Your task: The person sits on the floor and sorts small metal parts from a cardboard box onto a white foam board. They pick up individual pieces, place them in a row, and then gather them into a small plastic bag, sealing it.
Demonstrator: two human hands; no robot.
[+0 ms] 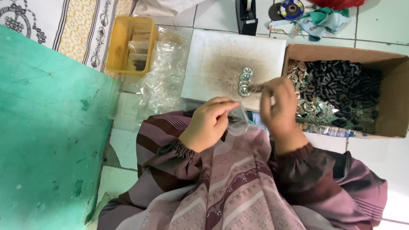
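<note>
My left hand (209, 122) pinches a small clear plastic bag (238, 118) over my lap. My right hand (280, 107) holds a small dark metal part (256, 88) between its fingertips, just above the bag and beside the white board (217, 59). Several round silver washers (245, 80) lie in a short row on that board, close to my right fingertips.
A cardboard box (395, 93) on the right holds several black cylinders and silver parts. A yellow plastic tray (119, 43) and loose clear bags (164, 74) lie at the left. A tape dispenser (247, 11), a grinding disc and cloth sit behind. A green surface (33, 133) fills the left.
</note>
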